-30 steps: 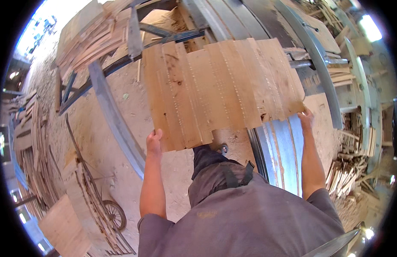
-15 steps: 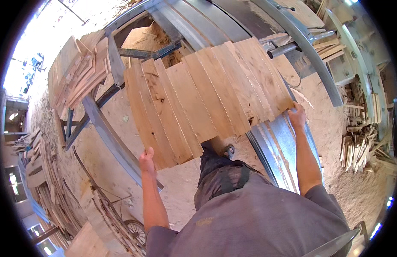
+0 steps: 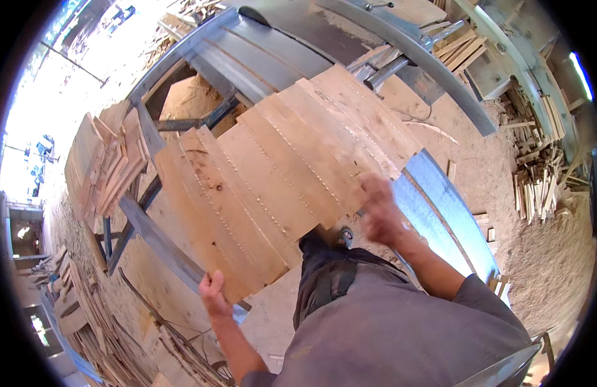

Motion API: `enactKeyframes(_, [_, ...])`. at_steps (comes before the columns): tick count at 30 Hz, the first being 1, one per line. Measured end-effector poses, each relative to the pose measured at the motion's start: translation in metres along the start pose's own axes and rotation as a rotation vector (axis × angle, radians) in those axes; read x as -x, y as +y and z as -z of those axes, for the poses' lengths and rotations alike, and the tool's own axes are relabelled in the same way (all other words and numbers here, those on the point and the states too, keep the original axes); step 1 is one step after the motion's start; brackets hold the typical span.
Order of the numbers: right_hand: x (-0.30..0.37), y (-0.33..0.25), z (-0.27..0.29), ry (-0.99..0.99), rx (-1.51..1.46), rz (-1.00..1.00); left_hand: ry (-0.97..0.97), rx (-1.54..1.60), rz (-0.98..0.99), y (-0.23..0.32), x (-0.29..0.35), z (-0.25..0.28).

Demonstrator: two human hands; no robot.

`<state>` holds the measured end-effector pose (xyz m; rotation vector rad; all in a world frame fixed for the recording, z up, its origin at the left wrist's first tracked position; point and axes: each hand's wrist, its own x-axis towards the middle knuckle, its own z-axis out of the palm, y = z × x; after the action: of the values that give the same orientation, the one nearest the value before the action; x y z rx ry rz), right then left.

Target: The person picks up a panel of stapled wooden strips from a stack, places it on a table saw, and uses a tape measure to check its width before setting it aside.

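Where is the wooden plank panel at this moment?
In the head view it fills the centre: the plank panel is held between the left hand and right hand, before the grey metal table.

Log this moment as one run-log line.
left hand: grips near corner of wide nailed wooden plank panel | right hand: blurred, on panel's near edge

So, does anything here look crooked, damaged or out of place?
The wooden panel sits tilted, askew to the metal table behind it. The left hand grips its near corner; the blurred right hand is at its near edge. Offcuts lie scattered on the right. No damage shows.
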<state>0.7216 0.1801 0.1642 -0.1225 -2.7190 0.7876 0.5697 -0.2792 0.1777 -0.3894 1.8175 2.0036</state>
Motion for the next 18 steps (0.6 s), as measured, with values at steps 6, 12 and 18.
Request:
enactKeyframes(6, [-0.105,-0.124,0.039,-0.136,0.040,0.269,-0.105,-0.207,-0.599,0.167,0.049,-0.037])
enactKeyframes(12, [-0.171,-0.133,0.139,0.276,-0.228,0.306,-0.808,0.314,-0.830,0.320,0.065,-0.236])
enactKeyframes(18, [-0.186,-0.043,0.249,0.687,-0.600,-0.443,-1.077,0.247,-0.535,0.253,0.017,-0.417])
